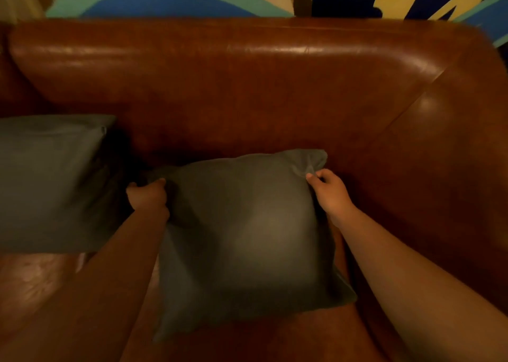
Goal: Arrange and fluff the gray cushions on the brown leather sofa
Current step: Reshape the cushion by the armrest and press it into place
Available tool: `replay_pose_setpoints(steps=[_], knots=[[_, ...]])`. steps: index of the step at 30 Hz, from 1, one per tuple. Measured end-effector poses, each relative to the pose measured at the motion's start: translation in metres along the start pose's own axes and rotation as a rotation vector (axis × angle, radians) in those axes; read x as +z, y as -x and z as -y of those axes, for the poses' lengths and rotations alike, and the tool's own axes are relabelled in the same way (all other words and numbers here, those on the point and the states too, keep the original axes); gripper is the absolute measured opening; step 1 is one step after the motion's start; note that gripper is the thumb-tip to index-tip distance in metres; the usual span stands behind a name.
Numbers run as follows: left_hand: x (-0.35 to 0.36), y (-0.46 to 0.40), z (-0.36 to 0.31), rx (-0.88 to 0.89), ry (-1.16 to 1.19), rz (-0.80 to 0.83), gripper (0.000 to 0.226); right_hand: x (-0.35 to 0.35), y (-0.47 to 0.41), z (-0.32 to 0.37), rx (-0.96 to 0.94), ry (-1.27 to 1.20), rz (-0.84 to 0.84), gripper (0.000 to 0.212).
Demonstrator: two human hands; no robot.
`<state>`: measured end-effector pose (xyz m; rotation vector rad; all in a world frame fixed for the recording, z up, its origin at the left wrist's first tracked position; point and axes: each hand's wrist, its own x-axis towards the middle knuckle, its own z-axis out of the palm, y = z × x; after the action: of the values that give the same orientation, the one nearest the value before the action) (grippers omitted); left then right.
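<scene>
You have both hands on the near cushion (242, 238), which lies on the seat of the sofa (247, 86) in front of you, its far edge close to the backrest and its near edge reaching toward you across the seat.

Your left hand (147, 195) grips the cushion's far left corner, fingers (159, 181) curled over the fabric so that the corner is bunched and mostly hidden under your fist.

Your right hand (331, 193) pinches the far right corner. The thumb and fingertips close on the fabric just below the tip, and the tip itself stands up in a small puckered fold above your knuckles.

Between the two grips the cushion's far edge sags slightly, and its middle bulges toward you with a pale patch of light on it. Whether the cushion rests fully on the seat or is partly lifted at the far edge, you cannot tell from this view.

The second cushion (52, 182) sits to your left, leaning against the backrest, just beside your left hand with a dark gap between the two cushions. It looks blurred.

Behind the sofa, a wall painting (165, 1) shows teal, blue and yellow shapes.
</scene>
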<state>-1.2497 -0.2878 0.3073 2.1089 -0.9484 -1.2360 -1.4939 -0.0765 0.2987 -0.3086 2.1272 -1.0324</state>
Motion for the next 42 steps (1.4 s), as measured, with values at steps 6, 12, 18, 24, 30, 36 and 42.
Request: replay_pose_setpoints(steps=[6,12,18,24,30,36,42], knots=[[0.004,0.032,-0.031,0.13,0.169,0.135,0.05,-0.036,0.055,-0.02,-0.099,-0.247,-0.206,0.028],[0.003,0.052,-0.059,0.219,0.323,0.401,0.052,-0.063,0.057,-0.004,-0.321,-0.399,-0.402,0.016],[0.008,0.062,-0.071,0.348,0.354,0.505,0.063,-0.074,0.043,0.001,-0.37,-0.545,-0.326,0.022],[0.007,0.062,-0.077,0.423,0.188,0.391,0.045,-0.078,0.048,0.003,-0.199,-0.644,-0.286,0.028],[0.005,0.044,-0.085,0.628,-0.128,0.202,0.039,-0.114,0.028,0.026,-0.025,-0.585,-0.135,0.03],[-0.001,0.037,-0.101,0.853,-0.33,0.196,0.027,-0.125,0.011,0.033,-0.088,-0.538,-0.125,0.036],[-0.009,0.023,-0.107,1.053,-0.485,0.22,0.019,-0.155,0.006,0.037,-0.274,0.001,-0.21,0.035]])
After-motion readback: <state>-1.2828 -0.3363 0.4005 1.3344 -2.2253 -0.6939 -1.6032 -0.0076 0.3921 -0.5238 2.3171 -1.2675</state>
